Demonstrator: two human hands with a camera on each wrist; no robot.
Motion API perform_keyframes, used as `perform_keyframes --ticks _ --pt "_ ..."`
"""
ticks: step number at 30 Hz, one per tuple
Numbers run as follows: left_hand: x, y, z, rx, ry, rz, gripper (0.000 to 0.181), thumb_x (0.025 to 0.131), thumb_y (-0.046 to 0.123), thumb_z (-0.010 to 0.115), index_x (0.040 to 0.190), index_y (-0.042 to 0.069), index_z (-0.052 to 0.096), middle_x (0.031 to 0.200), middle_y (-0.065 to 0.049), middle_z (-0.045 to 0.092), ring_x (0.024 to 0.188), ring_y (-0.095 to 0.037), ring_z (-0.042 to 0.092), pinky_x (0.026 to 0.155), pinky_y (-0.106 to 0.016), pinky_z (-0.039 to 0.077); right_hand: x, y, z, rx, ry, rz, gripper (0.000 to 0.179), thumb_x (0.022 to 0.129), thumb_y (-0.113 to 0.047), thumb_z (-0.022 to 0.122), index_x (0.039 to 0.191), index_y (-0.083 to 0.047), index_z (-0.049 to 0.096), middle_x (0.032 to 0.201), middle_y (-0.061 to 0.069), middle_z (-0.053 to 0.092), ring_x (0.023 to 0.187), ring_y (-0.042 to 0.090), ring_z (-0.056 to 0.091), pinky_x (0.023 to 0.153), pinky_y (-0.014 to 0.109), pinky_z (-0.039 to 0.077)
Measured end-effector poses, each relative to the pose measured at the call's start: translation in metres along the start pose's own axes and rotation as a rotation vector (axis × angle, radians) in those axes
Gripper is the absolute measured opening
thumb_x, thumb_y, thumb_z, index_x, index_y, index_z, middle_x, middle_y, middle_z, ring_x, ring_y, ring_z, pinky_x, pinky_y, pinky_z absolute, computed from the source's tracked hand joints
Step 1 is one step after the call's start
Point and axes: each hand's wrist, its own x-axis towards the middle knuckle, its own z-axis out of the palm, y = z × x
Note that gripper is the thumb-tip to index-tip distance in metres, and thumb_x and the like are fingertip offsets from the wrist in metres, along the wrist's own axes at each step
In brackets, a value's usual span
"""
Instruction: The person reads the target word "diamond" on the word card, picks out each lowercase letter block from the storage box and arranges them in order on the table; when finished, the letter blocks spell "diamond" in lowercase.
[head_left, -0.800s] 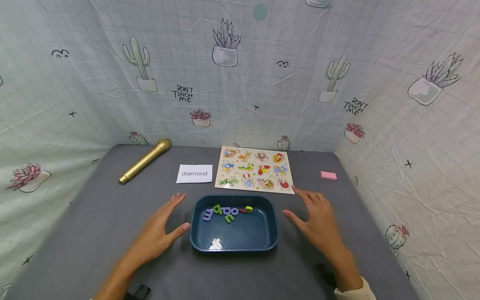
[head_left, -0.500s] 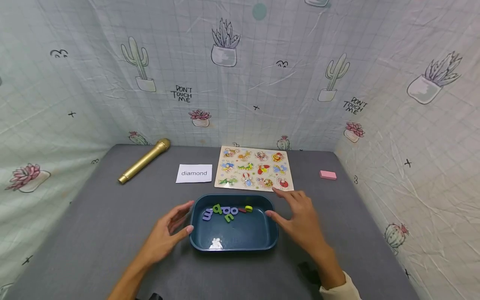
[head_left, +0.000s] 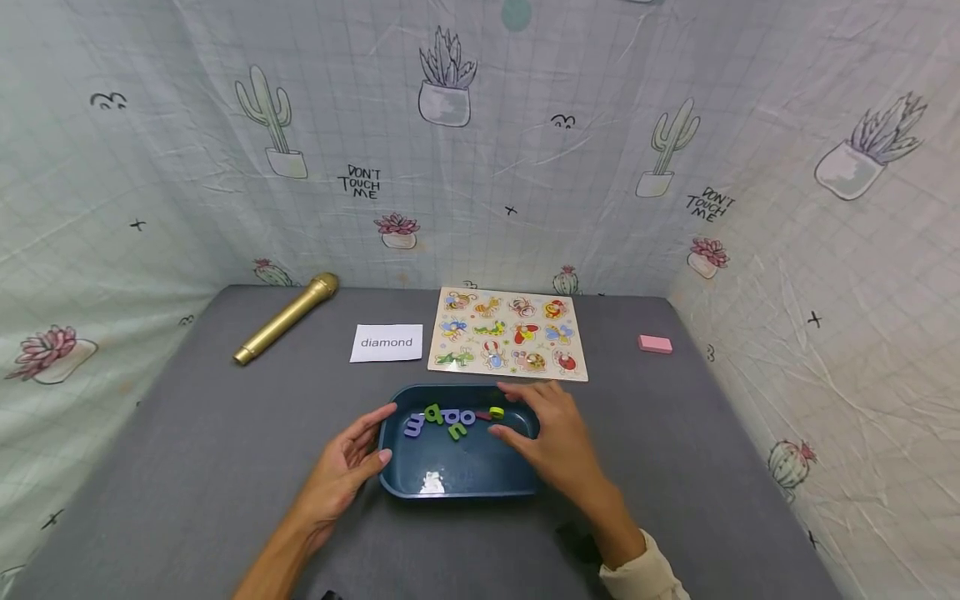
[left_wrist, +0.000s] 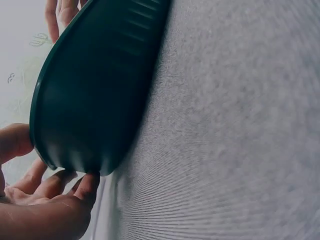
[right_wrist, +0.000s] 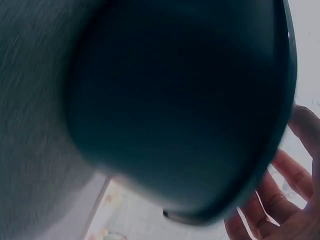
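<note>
In the head view a dark blue tray [head_left: 480, 468] holds several small letter pieces: a purple m [head_left: 413, 427], a green n [head_left: 457, 432], a purple o [head_left: 468, 417], others beside them, and a yellow round piece [head_left: 497, 412]. My left hand [head_left: 337, 475] holds the tray's left end, thumb at the rim and fingers against the outer wall, as the left wrist view shows. Over the tray's right end reaches my right hand [head_left: 558, 437], thumb and forefinger spread apart near the yellow piece, with nothing between them. In the right wrist view its fingers [right_wrist: 274, 200] overlap the rim.
Behind the tray lie a white card [head_left: 386, 342] reading "diamond" and a wooden insect puzzle board [head_left: 506, 335]. A gold microphone [head_left: 287, 318] rests at the back left, a pink eraser-like block [head_left: 656, 344] at the right. A printed curtain [head_left: 480, 167] surrounds the grey table [head_left: 187, 467].
My right hand has moved left, from beside the tray to over its right end. The left hand has moved right and taken hold of the tray's left end.
</note>
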Motion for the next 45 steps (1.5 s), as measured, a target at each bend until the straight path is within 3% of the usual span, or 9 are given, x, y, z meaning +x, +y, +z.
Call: perform_keyframes --ticks 11,18,30,38,45 --pt "0.002 -0.004 0.002 -0.016 -0.011 0.024 0.062 0.106 0.005 0.062 0.163 0.007 0.037 0.175 -0.015 0.027 0.164 -0.038 0.015 0.113 -0.004 0.032 0.011 -0.016 0.028 0.087 -0.094 0.017 0.050 0.084 -0.033 0.092 0.130 -0.021 0.075 0.116 -0.001 0.076 0.106 0.021 0.061 0.096 0.046 0.052" --pt "0.003 -0.005 0.003 -0.017 -0.009 0.038 0.062 0.106 0.004 0.061 0.163 0.006 0.038 0.175 -0.015 0.028 0.165 -0.038 0.014 0.113 -0.004 0.032 0.022 -0.023 0.046 0.108 -0.218 0.065 0.044 0.089 -0.030 0.088 0.129 -0.019 0.075 0.121 -0.001 0.076 0.107 0.018 0.062 0.090 0.039 0.054" --pt "-0.001 -0.003 -0.001 0.002 -0.007 0.026 0.064 0.106 0.004 0.061 0.164 0.006 0.036 0.175 -0.014 0.028 0.164 -0.039 0.016 0.114 -0.005 0.033 0.031 -0.019 0.067 0.091 -0.390 0.165 0.044 0.095 -0.029 0.082 0.136 -0.018 0.071 0.133 0.003 0.072 0.116 0.021 0.056 0.102 0.048 0.053" --pt "0.001 -0.003 0.000 0.023 0.012 0.016 0.062 0.106 0.007 0.063 0.163 0.010 0.039 0.175 -0.010 0.030 0.165 -0.034 0.017 0.112 -0.003 0.031 0.031 -0.016 0.070 0.094 -0.395 0.133 0.041 0.096 -0.026 0.081 0.135 -0.017 0.072 0.132 0.004 0.072 0.112 0.020 0.054 0.100 0.045 0.050" --pt "0.000 -0.004 0.001 0.024 0.012 0.021 0.063 0.106 0.005 0.063 0.164 0.008 0.038 0.175 -0.012 0.030 0.165 -0.035 0.017 0.113 -0.003 0.031 0.028 -0.016 0.071 0.046 -0.362 0.123 0.038 0.094 -0.025 0.083 0.130 -0.017 0.075 0.126 0.002 0.074 0.107 0.019 0.053 0.099 0.044 0.047"
